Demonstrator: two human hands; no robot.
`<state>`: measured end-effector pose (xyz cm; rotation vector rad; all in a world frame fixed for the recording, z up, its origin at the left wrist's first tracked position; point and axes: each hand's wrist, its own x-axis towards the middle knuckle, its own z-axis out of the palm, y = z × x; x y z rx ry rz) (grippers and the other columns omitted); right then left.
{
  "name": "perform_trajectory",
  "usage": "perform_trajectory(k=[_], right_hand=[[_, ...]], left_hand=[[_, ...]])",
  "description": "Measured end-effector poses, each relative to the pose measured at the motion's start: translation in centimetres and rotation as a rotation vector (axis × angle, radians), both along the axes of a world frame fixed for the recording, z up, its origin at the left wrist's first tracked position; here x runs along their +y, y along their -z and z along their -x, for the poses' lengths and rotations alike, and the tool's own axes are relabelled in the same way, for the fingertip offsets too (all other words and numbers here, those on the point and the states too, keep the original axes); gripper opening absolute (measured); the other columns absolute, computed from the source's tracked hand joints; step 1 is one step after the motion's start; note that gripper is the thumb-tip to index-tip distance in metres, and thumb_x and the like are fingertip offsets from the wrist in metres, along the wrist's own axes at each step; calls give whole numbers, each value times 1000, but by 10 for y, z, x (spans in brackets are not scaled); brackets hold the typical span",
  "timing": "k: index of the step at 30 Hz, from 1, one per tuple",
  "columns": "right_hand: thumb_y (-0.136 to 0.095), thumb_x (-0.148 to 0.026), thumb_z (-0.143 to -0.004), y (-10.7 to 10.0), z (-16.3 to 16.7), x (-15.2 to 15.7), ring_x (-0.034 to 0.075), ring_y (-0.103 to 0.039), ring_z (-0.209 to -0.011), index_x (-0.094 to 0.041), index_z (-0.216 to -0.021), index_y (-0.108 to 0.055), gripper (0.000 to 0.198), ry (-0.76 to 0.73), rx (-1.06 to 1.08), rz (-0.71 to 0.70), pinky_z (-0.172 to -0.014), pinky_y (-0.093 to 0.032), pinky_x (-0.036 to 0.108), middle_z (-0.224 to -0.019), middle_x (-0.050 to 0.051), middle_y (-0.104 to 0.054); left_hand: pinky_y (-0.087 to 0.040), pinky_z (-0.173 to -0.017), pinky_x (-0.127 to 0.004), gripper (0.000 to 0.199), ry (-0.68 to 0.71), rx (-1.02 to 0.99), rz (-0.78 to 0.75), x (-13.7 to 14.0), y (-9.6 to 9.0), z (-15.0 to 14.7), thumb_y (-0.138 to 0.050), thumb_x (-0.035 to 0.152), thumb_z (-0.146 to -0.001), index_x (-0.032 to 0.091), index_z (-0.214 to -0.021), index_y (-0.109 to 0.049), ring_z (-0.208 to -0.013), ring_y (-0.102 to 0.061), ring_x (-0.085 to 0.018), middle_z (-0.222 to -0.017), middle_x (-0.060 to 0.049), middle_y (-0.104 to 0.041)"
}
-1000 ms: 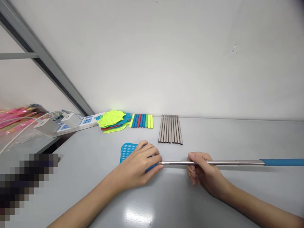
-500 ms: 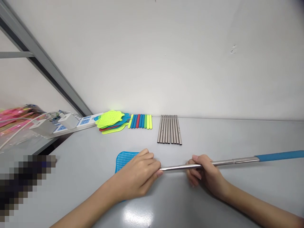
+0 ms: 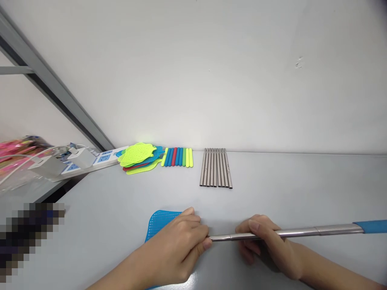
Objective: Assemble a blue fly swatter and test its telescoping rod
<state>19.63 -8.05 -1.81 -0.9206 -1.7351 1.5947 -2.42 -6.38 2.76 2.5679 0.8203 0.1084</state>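
Note:
A fly swatter with a telescopic metal rod (image 3: 329,229) spans both hands over the grey table. Its blue mesh head (image 3: 161,222) lies at the left, partly covered by my left hand (image 3: 183,245), which is closed around the thin end of the rod beside the head. Farther right, my right hand (image 3: 269,243) has its thumb over the rod and its fingers curled beneath. Beyond that hand the rod widens in steps into a blue grip (image 3: 375,226), cut off by the picture's edge.
Near the wall lie a pile of lime, blue and red swatter heads (image 3: 137,155), a row of coloured grips (image 3: 177,157) and a row of metal tubes (image 3: 215,168). A power strip (image 3: 102,159) with plugged chargers and bagged pink items (image 3: 18,155) are at the left.
Both hands and the swatter sit lower in the picture. The blue grip is farther right from my left hand, with more bare rod showing. The view has shifted slightly.

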Motion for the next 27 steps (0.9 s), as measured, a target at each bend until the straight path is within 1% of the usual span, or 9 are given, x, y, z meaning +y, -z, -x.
perform_trajectory(k=[6, 10, 17, 21, 27], right_hand=[[-11, -44, -88, -5, -2, 0, 13, -45, -54, -19, -51, -33, 50, -39, -71, -21, -64, -36, 26, -51, 1, -48], [-10, -47, -88, -6, -3, -2, 14, -45, -59, -18, -53, -39, 54, -46, -143, -39, -68, -36, 27, -56, 2, -51], [-7, -47, -88, -8, -5, -6, 16, -45, -66, -17, -57, -48, 58, -63, -231, -52, -71, -37, 28, -61, 3, -50], [-8, -45, -89, -17, -6, -10, 16, -45, -69, -17, -62, -49, 57, -53, -303, -43, -73, -37, 29, -65, 3, -50], [-10, -44, -90, -33, -3, -15, 15, -48, -76, -17, -68, -52, 54, -96, -397, 14, -78, -35, 28, -73, 2, -51]], left_hand=[[-28, -65, -28, 23, -3, -4, 6, -1, -2, -1, -31, 20, -86, 17, -64, -38, -58, -40, -13, -62, 0, -49], [-28, -64, -28, 23, 0, 10, 13, -3, -2, -2, -31, 20, -85, 17, -63, -38, -57, -41, -13, -61, 0, -49], [-29, -68, -28, 22, -18, -30, 53, -7, -3, -4, -32, 19, -85, 17, -63, -38, -59, -45, -13, -60, 1, -49], [-30, -67, -27, 21, -4, -25, 72, -9, -3, -5, -33, 19, -84, 17, -64, -37, -59, -45, -13, -61, 1, -50], [-31, -70, -27, 20, 7, 43, 95, -12, -6, -8, -33, 19, -85, 17, -66, -39, -62, -45, -13, -65, 0, -52]])
